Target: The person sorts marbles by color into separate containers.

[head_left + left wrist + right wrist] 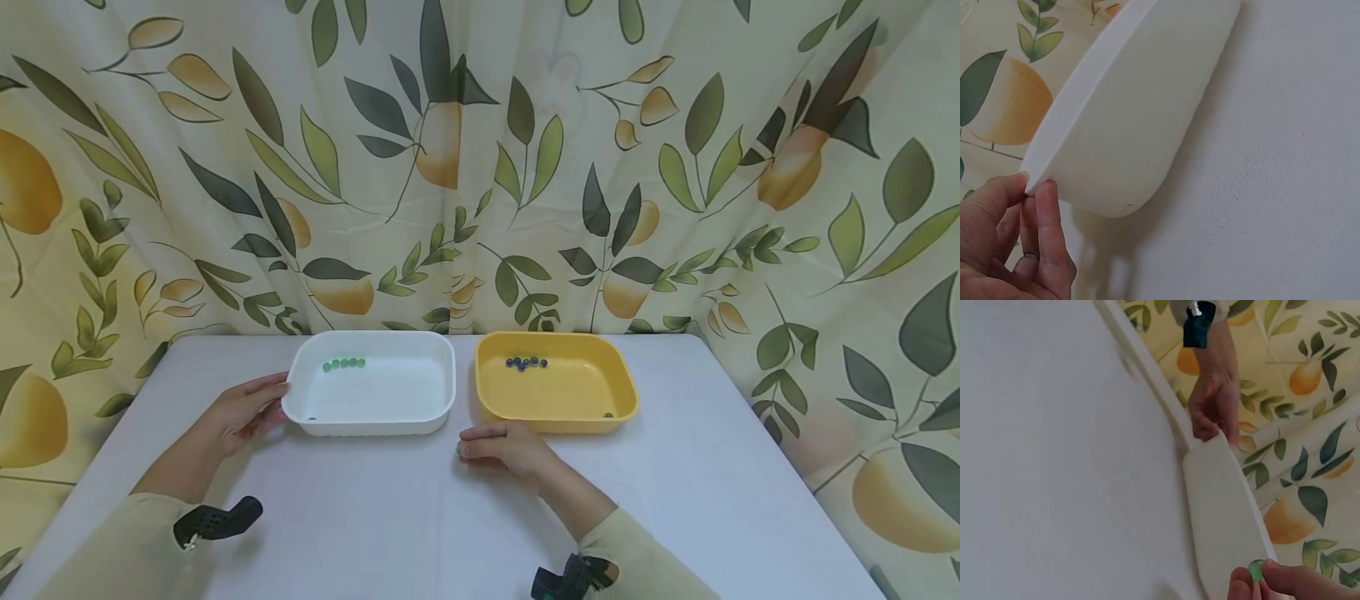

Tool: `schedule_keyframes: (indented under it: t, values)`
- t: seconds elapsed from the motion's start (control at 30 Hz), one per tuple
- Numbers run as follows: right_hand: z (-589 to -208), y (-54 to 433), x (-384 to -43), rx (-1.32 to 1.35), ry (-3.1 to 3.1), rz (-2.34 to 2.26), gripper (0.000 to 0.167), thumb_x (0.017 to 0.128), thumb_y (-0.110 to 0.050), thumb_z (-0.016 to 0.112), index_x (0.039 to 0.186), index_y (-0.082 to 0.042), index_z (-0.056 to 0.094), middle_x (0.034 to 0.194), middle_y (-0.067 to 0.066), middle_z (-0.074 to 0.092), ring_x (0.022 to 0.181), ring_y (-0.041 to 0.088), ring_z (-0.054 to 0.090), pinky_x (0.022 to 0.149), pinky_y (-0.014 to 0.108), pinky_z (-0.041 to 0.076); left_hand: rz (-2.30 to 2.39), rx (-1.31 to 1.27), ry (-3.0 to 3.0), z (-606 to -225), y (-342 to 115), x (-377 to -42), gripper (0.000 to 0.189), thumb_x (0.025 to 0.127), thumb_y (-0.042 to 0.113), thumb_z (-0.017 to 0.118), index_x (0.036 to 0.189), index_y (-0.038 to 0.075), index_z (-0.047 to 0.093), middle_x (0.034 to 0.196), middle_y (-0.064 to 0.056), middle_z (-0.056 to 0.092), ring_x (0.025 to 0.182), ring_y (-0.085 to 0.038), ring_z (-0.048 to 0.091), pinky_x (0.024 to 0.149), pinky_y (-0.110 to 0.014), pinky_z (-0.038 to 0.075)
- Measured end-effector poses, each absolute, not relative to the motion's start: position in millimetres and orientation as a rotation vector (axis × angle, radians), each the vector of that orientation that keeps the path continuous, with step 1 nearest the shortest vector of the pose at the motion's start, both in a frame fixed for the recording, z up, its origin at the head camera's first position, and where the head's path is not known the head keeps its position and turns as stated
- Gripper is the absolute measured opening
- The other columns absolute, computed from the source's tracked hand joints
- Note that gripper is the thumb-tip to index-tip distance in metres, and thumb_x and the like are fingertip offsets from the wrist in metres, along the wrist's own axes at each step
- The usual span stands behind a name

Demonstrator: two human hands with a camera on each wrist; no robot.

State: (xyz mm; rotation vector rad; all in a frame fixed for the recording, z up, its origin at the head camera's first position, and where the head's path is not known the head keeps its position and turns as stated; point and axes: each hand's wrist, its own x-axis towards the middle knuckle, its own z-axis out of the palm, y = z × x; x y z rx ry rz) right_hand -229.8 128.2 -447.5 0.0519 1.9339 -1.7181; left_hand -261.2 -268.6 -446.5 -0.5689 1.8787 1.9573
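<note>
My left hand (pixel 243 414) pinches the left rim of a white plastic basin (pixel 390 392), thumb above and fingers below, as the left wrist view shows. My right hand (pixel 510 452) is over the table in front of the gap between the two basins. Between its thumb and fingers it pinches a green glass marble (pixel 1255 570). Several green marbles (pixel 344 363) lie in a row toward the back left of the white basin. To the right, the yellow basin (pixel 558 392) holds a cluster of dark blue marbles (pixel 522 363).
Both basins stand side by side at the far edge of a table with a white cloth (pixel 390 517). A small dark spot shows in the yellow basin's front right corner. Behind hangs a curtain (pixel 480 167) printed with leaves and fruit.
</note>
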Motion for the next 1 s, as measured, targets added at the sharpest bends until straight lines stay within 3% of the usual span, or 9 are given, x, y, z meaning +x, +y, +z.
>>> schedule_keyframes:
  t: [0.2, 0.4, 1.0]
  values:
    - [-437.4, 123.5, -234.3, 0.036, 1.881, -1.755, 0.038, 0.09, -0.005, 0.069, 0.122, 0.013, 0.061, 0.097, 0.012, 0.075, 0.088, 0.015, 0.072, 0.087, 0.031, 0.059, 1.963, -0.569, 1.872, -447.2, -269.5, -261.6, 0.055, 0.095, 0.023, 0.067, 0.146, 0.015, 0.048, 0.082, 0.008, 0.066, 0.071, -0.006, 0.064, 0.07, -0.019, 0.058]
    - [-428.8, 118.2, -239.1, 0.032, 1.88, -1.762, 0.038, 0.09, -0.006, 0.07, 0.122, 0.011, 0.062, 0.099, 0.013, 0.075, 0.091, 0.018, 0.072, 0.088, 0.031, 0.058, 1.96, -0.572, 1.882, -447.1, -269.2, -261.3, 0.051, 0.095, 0.022, 0.067, 0.143, 0.016, 0.051, 0.082, 0.008, 0.066, 0.072, -0.006, 0.064, 0.071, -0.019, 0.058]
    - [-413.8, 99.5, -257.2, 0.043, 1.911, -1.792, 0.034, 0.089, -0.007, 0.071, 0.12, 0.007, 0.065, 0.104, 0.015, 0.074, 0.093, 0.019, 0.073, 0.087, 0.03, 0.058, 1.938, -0.574, 1.899, -444.4, -266.7, -260.0, 0.058, 0.096, 0.023, 0.065, 0.149, 0.013, 0.043, 0.081, 0.008, 0.064, 0.069, -0.006, 0.063, 0.068, -0.018, 0.057]
